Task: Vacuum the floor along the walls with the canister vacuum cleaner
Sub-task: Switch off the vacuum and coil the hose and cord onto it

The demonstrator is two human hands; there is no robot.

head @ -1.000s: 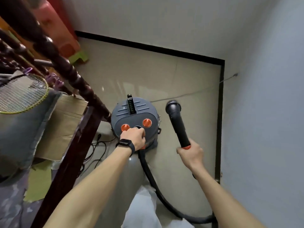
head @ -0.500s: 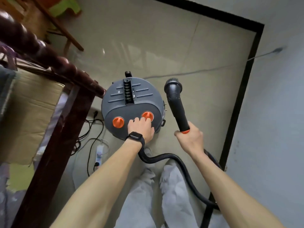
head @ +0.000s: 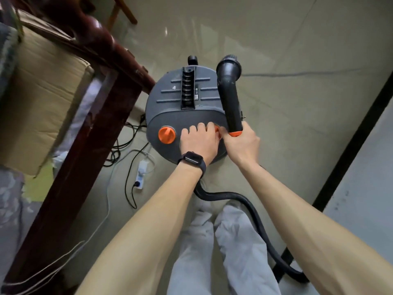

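The grey canister vacuum cleaner (head: 170, 103) stands on the tiled floor in front of my legs. It has an orange knob (head: 167, 135) on the left of its front panel. My left hand (head: 200, 141), with a black watch on the wrist, covers the second orange knob on the right, its fingers curled over it. My right hand (head: 242, 143) grips the black nozzle handle (head: 229, 92) just below its orange ring, and the nozzle points up over the canister's right side. The black hose (head: 244, 201) loops from the canister past my legs to the lower right.
A dark wooden bed frame (head: 95, 128) with a cardboard sheet (head: 42, 99) stands close on the left. A white power strip (head: 141, 173) and loose cables lie on the floor beside it. The wall (head: 365, 188) with a black baseboard (head: 350, 145) runs along the right.
The view has tilted down and come closer to the canister. My left hand moved from the panel's middle onto the right orange knob. My right hand brought the nozzle in beside it.
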